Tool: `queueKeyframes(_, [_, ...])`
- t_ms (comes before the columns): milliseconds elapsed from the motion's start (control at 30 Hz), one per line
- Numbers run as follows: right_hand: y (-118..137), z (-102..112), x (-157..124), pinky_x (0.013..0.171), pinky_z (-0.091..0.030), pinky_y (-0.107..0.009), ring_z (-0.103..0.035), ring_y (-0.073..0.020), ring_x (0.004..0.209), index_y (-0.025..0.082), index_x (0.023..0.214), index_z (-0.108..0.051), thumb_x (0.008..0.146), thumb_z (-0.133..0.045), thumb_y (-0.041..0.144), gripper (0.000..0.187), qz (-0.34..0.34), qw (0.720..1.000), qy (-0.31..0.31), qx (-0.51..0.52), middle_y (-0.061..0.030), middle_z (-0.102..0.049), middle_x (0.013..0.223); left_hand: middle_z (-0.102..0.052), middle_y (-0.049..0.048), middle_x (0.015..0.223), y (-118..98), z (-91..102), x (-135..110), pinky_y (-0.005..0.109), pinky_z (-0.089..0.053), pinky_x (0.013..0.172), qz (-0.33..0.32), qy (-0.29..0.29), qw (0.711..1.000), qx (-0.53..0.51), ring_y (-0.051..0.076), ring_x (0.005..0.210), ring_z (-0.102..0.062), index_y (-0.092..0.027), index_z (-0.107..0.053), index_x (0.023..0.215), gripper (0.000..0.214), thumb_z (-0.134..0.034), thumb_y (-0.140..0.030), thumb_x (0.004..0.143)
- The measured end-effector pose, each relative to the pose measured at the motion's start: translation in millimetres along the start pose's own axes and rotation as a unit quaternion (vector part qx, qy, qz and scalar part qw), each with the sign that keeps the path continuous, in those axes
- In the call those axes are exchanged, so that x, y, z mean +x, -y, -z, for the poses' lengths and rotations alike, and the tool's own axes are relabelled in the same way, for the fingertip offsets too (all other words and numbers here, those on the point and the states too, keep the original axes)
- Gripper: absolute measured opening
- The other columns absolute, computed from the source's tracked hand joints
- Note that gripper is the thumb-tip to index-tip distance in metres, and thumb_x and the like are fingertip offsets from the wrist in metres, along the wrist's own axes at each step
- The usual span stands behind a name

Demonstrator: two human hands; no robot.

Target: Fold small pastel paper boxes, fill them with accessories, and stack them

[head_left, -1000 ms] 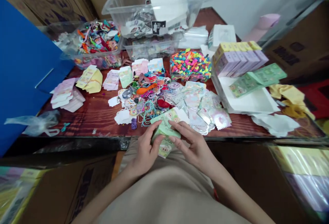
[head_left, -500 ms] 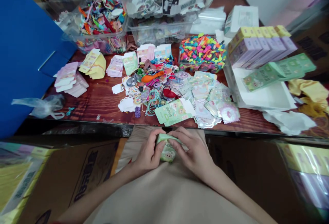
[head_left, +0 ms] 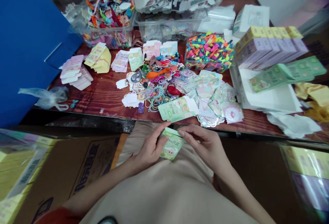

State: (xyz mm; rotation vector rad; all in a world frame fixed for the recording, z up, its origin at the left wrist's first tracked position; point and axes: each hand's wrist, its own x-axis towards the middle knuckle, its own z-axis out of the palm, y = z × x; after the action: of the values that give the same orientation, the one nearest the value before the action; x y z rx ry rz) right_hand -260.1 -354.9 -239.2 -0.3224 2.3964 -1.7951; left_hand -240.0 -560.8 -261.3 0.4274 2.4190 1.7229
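Head view, looking down past a beige lap cloth (head_left: 154,196): the person's left hand (head_left: 150,147) and right hand (head_left: 203,145) meet just above the lap, close to the table's near edge. Between them sits a small green packet (head_left: 171,144) printed with a cartoon face, tilted, its long axis running roughly sideways with the left end higher. The left fingers (head_left: 160,138) are curled around its left side in a firm hold, while the right fingers (head_left: 183,133) pinch lightly at its upper edge.

Just past the edge of the table (head_left: 89,95), a matching green card (head_left: 176,109) lies flat, its long axis slanting up to the right, beside a spread of shiny foil packets (head_left: 218,102). To its left are a tangle of hair ties (head_left: 156,100) and white paper cutouts (head_left: 131,100). Further left lie a crumpled plastic bag (head_left: 45,98), pink cards (head_left: 73,68) and yellow cards (head_left: 99,58).

Farther back stand a clear tub of colourful scraps (head_left: 108,18), a heap of neon pieces (head_left: 209,52) and a row of purple boxes (head_left: 271,47). More green cards (head_left: 280,75) rest on a white tray (head_left: 264,92). A blue board (head_left: 31,49) leans at the far left.
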Motion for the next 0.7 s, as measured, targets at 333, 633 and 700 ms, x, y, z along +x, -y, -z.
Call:
queueKeyframes(333, [0, 15, 9, 0.074, -0.054, -0.023, -0.068, -0.0137, 0.083, 0.023, 0.112, -0.072, 0.096, -0.058, 0.020, 0.021, 0.109, 0.987, 0.102, -0.056, -0.0035, -0.074, 0.095, -0.062, 0.0121, 0.129, 3, -3.3, 0, 0.032, -0.047, 0.096, 0.030, 0.004, 0.999, -0.028, 0.020, 0.112, -0.061, -0.018, -0.036, 0.144, 0.046, -0.041, -0.036, 0.102])
queueKeyframes(633, [-13, 16, 12, 0.075, -0.054, -0.029, -0.066, -0.0172, 0.086, 0.022, 0.117, -0.071, 0.099, -0.053, 0.033, 0.028, 0.076, 0.987, 0.142, 0.024, -0.0066, -0.070, 0.094, -0.069, 0.0076, 0.112, -1, -5.0, 5, 0.028, -0.051, 0.081, 0.084, -0.011, 0.995, -0.051, 0.018, 0.096, -0.063, -0.020, -0.061, 0.120, 0.038, -0.039, -0.044, 0.101])
queueKeyframes(700, [-17, 13, 10, 0.076, -0.054, -0.030, -0.066, -0.0177, 0.088, 0.022, 0.119, -0.070, 0.097, -0.057, 0.036, 0.029, 0.079, 0.986, 0.144, 0.037, -0.0070, -0.069, 0.097, -0.070, 0.0066, 0.104, 0, -5.4, 7, 0.027, -0.051, 0.077, 0.091, -0.019, 0.994, -0.051, 0.017, 0.090, -0.063, -0.019, -0.063, 0.113, 0.038, -0.039, -0.046, 0.100])
